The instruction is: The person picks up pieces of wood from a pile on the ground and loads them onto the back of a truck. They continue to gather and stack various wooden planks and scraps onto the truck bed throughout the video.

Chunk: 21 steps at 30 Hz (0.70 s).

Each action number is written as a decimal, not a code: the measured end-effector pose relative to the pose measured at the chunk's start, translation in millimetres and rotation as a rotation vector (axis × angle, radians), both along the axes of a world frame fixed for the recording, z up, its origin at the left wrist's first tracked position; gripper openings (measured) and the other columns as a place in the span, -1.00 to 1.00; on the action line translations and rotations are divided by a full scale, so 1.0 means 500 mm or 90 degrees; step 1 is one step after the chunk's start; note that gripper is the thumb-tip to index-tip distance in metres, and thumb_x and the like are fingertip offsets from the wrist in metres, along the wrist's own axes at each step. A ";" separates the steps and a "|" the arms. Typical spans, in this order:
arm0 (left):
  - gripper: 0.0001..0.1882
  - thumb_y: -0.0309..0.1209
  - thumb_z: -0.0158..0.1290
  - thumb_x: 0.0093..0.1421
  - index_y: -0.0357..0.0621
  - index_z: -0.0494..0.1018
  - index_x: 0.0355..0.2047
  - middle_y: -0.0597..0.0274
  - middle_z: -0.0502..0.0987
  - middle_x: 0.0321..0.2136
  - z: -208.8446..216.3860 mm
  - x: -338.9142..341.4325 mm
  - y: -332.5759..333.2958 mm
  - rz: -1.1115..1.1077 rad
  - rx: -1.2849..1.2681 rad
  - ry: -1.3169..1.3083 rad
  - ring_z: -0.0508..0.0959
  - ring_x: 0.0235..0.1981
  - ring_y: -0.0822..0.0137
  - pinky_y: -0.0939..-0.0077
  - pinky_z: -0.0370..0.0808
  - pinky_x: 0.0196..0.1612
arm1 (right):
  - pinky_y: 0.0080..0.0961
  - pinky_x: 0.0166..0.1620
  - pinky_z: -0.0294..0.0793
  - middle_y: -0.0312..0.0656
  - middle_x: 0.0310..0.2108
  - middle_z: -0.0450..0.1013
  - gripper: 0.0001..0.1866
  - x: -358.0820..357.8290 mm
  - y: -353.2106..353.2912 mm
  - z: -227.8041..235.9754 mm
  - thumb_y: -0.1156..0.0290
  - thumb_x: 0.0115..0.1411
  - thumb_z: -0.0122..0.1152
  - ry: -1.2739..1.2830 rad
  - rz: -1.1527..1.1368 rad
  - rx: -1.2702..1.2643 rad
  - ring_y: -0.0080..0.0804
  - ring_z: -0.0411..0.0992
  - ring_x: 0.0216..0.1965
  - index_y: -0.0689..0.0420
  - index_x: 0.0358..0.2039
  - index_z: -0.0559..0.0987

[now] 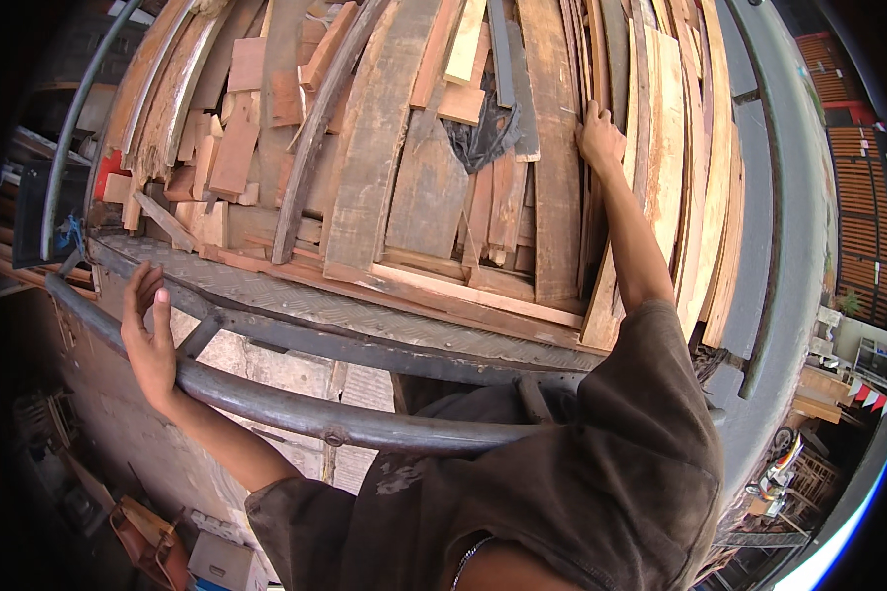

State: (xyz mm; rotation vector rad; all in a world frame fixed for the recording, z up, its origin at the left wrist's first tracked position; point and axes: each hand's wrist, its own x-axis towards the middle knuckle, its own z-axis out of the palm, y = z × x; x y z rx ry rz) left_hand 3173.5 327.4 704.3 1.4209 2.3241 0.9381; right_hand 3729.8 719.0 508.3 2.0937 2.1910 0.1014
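My right hand [601, 138] reaches far over a load of wooden planks. Its fingers curl down at the edge of a long plank [553, 158], between this wide weathered board and the narrower upright-edged planks [664, 128] on the right; the fingertips are partly hidden. To the left, my left hand [151, 340] is held up with its fingers extended and nothing in it, beside a curved grey metal rail [266, 399]. A crumpled black plastic sheet [483, 136] lies among the boards, in front of a short pale block [460, 102].
The load rests on a bed with a patterned metal edge [296, 291]. A tall metal bar [759, 197] borders it on the right, beside a grey road [803, 187]. Short offcuts [235, 158] are heaped at left. Below stands a grey box [223, 561].
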 end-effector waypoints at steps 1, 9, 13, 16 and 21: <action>-0.55 -0.33 0.01 0.40 -0.29 0.36 0.21 -0.07 0.56 0.01 0.000 0.000 0.004 -0.003 -0.006 0.005 0.54 0.03 0.19 0.31 0.39 0.18 | -0.02 -0.13 0.56 0.11 -0.02 0.42 -0.58 0.007 0.003 -0.009 0.38 0.33 -0.08 -0.004 0.002 0.024 0.08 0.56 -0.09 0.07 0.20 0.27; -0.56 -0.37 0.01 0.39 -0.27 0.35 0.23 -0.07 0.56 0.02 0.001 -0.002 0.006 -0.006 -0.025 0.013 0.54 0.05 0.18 0.30 0.39 0.19 | 0.02 -0.04 0.53 0.14 0.14 0.35 -0.41 0.015 0.020 -0.005 0.40 0.33 -0.12 0.018 -0.016 -0.022 0.12 0.51 0.01 0.04 0.37 0.11; -0.56 -0.39 0.00 0.39 -0.27 0.35 0.23 -0.06 0.55 0.03 0.002 -0.002 0.007 -0.006 -0.022 0.007 0.54 0.06 0.18 0.31 0.38 0.20 | 0.00 0.13 0.46 0.19 0.25 0.25 -0.04 0.016 0.028 0.022 0.44 0.17 0.12 -0.016 -0.020 -0.161 0.10 0.42 0.17 0.01 0.49 -0.16; -0.56 -0.40 -0.01 0.39 -0.27 0.35 0.24 -0.06 0.55 0.04 0.000 -0.003 0.003 -0.009 -0.017 -0.010 0.53 0.07 0.19 0.31 0.37 0.21 | -0.04 0.21 0.42 0.21 0.32 0.17 0.17 0.008 0.024 0.035 0.41 0.05 0.34 -0.074 -0.006 -0.210 0.10 0.34 0.24 0.08 0.49 -0.27; -0.56 -0.40 -0.01 0.39 -0.28 0.34 0.24 -0.08 0.55 0.04 -0.004 -0.007 -0.002 -0.012 -0.017 -0.013 0.53 0.08 0.18 0.30 0.37 0.21 | -0.01 0.23 0.40 0.12 0.37 0.13 0.18 -0.001 -0.026 0.071 0.28 0.04 0.40 -0.052 0.059 -0.161 0.09 0.30 0.27 0.01 0.49 -0.21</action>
